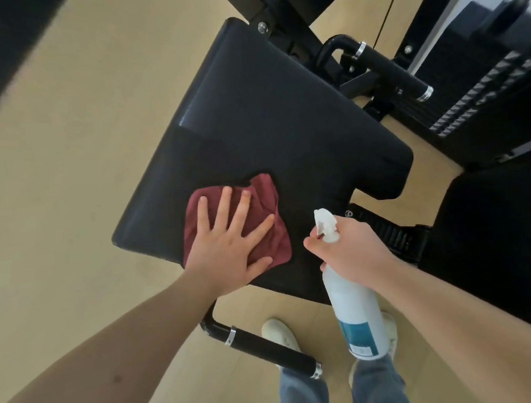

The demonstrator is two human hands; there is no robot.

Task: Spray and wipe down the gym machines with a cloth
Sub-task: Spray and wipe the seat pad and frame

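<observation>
Left grip [230,251] flat, fingers spread, pressing maroon cloth [268,194] onto near corner of black seat pad [267,121]. Right grip [354,251] curled round neck of spray bottle [357,315], just beside cloth.

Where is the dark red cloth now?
In the head view, the cloth lies on the near left part of the black seat pad, flat under the left hand; the spray bottle in the right hand is at its right.
</observation>
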